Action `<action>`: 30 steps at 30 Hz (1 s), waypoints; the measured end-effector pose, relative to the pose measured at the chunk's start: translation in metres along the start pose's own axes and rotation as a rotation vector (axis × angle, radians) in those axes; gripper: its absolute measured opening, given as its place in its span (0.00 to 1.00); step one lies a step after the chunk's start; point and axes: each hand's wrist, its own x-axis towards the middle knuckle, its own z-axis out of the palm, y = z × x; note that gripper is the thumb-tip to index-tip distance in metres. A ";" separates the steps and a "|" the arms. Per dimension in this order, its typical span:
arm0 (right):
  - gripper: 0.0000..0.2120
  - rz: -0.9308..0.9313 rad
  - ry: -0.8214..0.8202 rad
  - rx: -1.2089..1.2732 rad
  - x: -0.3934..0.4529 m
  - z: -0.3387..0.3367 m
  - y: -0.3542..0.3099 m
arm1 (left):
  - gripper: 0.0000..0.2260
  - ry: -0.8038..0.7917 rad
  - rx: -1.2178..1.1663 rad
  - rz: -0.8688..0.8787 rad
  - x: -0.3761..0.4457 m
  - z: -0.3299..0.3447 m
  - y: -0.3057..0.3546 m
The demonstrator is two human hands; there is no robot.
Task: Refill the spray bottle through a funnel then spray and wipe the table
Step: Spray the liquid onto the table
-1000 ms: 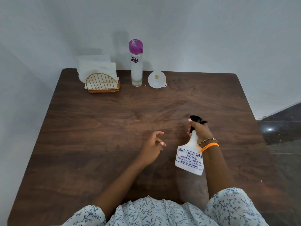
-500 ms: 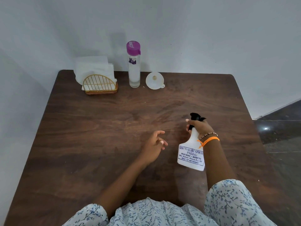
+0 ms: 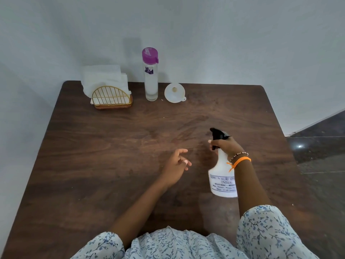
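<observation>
While right hand point(image 3: 226, 144) grip pinches white plastic spray bottle point(image 3: 222, 176) neck, label blurred, left hand point(image 3: 175, 166) grip spread above wood-grain bench point(image 3: 112, 146).

Napkin holder point(image 3: 112, 98), gold wire on wooden base, stocked with white napkins point(image 3: 102, 77): far beyond the left hand. Dark tiled floor point(image 3: 321, 146): right of the right hand.

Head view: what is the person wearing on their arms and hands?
Both arms are bare from the elbow down, with short loose sleeves of white fabric printed with small blue sprigs. The left hand wears nothing visible. The right hand has two wristbands: a thin beaded bracelet and an orange thread band with a loose end.
</observation>
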 end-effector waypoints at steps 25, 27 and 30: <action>0.18 0.117 0.096 -0.007 0.035 -0.008 -0.013 | 0.14 -0.044 0.015 0.006 0.006 0.007 0.015; 0.15 0.069 0.042 0.154 0.033 -0.014 -0.019 | 0.15 -0.043 0.005 0.008 0.008 0.007 0.016; 0.15 0.016 -0.040 0.303 0.030 -0.022 -0.030 | 0.14 -0.039 -0.005 0.008 0.014 0.005 0.019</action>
